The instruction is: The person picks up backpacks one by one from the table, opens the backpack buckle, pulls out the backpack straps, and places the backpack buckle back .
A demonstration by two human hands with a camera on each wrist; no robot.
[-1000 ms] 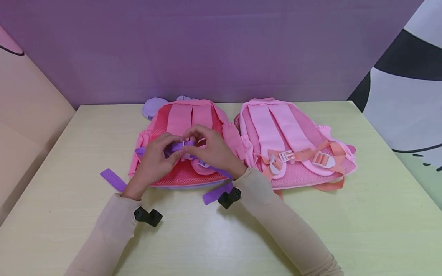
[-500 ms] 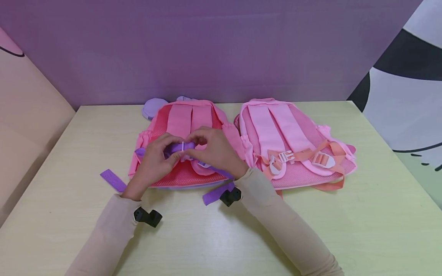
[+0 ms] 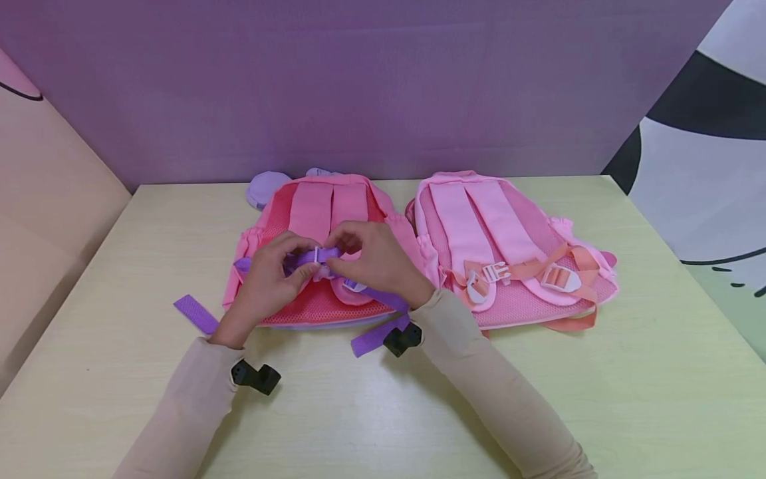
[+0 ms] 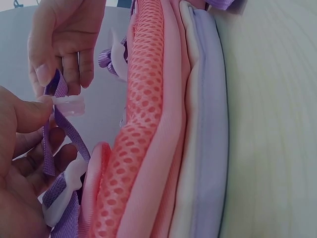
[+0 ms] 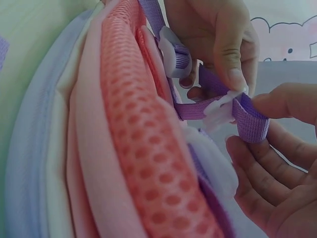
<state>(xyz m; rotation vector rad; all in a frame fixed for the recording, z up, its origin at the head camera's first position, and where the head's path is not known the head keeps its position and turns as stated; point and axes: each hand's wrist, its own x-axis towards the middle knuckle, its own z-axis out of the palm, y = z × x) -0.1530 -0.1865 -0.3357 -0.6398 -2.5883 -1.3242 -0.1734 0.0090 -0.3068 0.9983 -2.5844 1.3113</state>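
Note:
A coral-pink backpack (image 3: 308, 199) lies with its straps and mesh back facing up. Above its lower part, my left hand (image 3: 266, 276) pinches a white plastic buckle (image 4: 70, 105) between thumb and fingers. Purple webbing (image 5: 253, 126) passes through this buckle and forms a loop on its right side. My right hand (image 3: 380, 263) holds that loop, its thumb on the webbing and the fingers beneath, as the right wrist view shows. A white strap adjuster (image 5: 176, 54) sits beside the left hand, and another adjuster (image 5: 213, 161) lies nearer the right hand.
A light-pink backpack (image 3: 473, 213) with orange webbing and a fastened white buckle (image 3: 495, 271) lies touching on the right. Loose purple strap ends (image 3: 196, 313) rest on the pale wooden table (image 3: 323, 426). A purple panel (image 3: 371, 86) stands behind.
My right hand has shifted slightly right and down, drawing out a longer purple loop from the buckle. The left hand stays almost still, keeping its pinch. Both backpacks stay in place.

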